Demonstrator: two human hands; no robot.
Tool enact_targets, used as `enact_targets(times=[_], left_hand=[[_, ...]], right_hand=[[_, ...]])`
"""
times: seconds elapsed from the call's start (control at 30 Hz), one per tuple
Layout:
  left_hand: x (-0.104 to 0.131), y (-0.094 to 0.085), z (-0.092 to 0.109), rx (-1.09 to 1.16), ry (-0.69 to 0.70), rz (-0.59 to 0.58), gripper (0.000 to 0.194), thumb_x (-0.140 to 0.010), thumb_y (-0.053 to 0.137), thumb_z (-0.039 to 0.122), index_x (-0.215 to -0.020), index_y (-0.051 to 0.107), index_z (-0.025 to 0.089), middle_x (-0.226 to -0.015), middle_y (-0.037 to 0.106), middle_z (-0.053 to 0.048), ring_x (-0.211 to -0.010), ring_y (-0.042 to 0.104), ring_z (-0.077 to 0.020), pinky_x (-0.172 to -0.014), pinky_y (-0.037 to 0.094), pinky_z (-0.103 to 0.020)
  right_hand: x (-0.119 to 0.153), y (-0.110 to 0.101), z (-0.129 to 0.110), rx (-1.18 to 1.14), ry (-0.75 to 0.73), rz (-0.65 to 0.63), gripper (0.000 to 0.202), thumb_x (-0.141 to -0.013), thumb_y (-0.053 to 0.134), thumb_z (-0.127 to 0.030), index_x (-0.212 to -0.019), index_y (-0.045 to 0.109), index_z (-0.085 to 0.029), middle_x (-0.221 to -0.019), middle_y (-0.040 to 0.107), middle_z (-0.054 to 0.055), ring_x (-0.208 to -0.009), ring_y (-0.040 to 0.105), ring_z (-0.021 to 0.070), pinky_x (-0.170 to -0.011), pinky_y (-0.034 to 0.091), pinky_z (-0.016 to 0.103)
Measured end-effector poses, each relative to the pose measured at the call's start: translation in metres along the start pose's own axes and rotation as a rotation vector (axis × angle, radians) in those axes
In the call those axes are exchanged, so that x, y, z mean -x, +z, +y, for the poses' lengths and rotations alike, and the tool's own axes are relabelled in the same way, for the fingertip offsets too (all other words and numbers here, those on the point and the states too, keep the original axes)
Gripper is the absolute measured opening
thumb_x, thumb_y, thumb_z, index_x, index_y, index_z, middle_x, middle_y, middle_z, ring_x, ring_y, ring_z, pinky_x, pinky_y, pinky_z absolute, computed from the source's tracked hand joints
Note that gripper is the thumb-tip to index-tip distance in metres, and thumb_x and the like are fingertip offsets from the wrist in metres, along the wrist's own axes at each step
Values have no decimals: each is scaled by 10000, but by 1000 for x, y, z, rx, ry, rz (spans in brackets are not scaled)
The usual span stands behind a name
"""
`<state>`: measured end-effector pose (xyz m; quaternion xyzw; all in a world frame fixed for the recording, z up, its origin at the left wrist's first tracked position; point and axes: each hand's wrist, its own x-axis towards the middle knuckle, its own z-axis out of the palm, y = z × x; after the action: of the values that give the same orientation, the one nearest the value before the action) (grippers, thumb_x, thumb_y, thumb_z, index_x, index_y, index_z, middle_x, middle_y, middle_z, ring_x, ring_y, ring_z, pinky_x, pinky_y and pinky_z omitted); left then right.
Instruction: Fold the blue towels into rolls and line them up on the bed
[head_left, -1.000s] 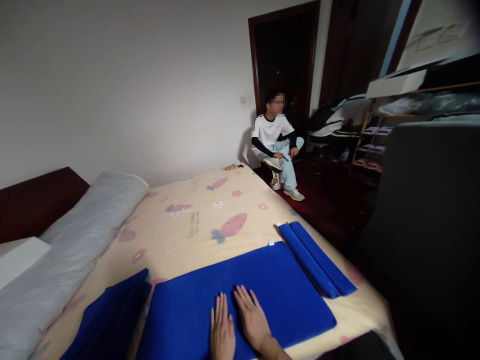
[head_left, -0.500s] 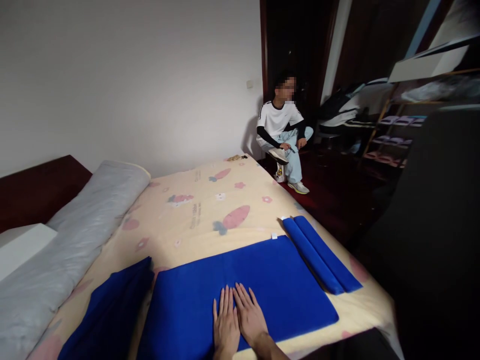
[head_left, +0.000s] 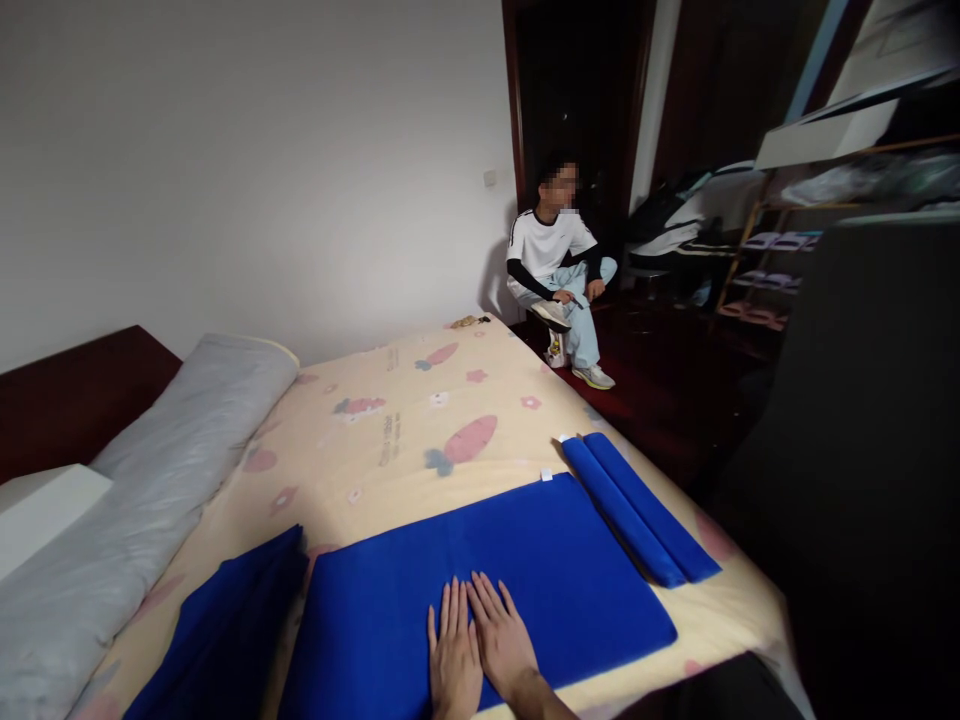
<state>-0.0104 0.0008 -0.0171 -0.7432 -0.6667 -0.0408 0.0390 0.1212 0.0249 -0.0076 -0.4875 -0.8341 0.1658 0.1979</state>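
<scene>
Side by side, my left hand (head_left: 455,645) and my right hand (head_left: 501,628) lie flat, palms down, on a large blue cloth panel (head_left: 577,560). The fingers of both hands are stretched out and point away from me. A small white tag (head_left: 546,475) sticks out at the panel's far edge. To the right of the panel lies a narrow folded blue piece (head_left: 645,510), with a crease along its length. On the left is a crumpled darker blue cloth (head_left: 225,625). Neither hand grips anything.
Everything lies on a bed with a cream, carrot-patterned sheet (head_left: 397,400). A long grey pillow (head_left: 202,430) and a white box (head_left: 52,510) are on the left. Beyond the bed's far right corner sits a person (head_left: 551,245). A shoe rack (head_left: 765,260) stands at right.
My view has shifted slightly, so the room sits a little lower and further left. Both hands stay flat in the same place on the blue panel.
</scene>
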Motion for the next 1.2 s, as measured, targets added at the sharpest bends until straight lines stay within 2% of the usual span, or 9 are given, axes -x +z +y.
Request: enact_targets(times=[0.27,0.53,0.9,1.2], left_hand=[[-1,-6,0,10,-33,-67,533,-959,243,293,-1475,114,295,-1577,214,21,-1442,267,-208,-1192,241,-502],[-1,-4,0,3,-19,-23,543,-950,264,280,-1474,126,317,-1572,241,25,-1439,277,-217,-1186,248,-513],[-1,-7,1,33,-33,-21,534,-951,260,285,-1472,142,310,-1564,260,29,-1430,297,-200,-1182,272,-499],[-1,-4,1,13,-19,1,538,-944,283,270,-1467,165,307,-1562,265,14,-1428,302,-213,-1169,279,-529]], right_hand=[[0,1,0,13,4,-17,585,-947,332,-246,-1516,200,-215,-1570,207,42,-1447,224,241,-1180,213,496],[0,1,1,11,-3,-9,584,-951,325,-245,-1517,186,-221,-1571,202,44,-1452,206,230,-1182,208,487],[1,7,3,33,-17,31,584,-948,344,-247,-1515,206,-222,-1570,221,46,-1448,220,227,-1185,198,469],[-1,-5,-3,36,14,-24,592,-915,345,-199,-1501,264,-193,-1563,224,69,-1450,210,225,-1182,211,484]])
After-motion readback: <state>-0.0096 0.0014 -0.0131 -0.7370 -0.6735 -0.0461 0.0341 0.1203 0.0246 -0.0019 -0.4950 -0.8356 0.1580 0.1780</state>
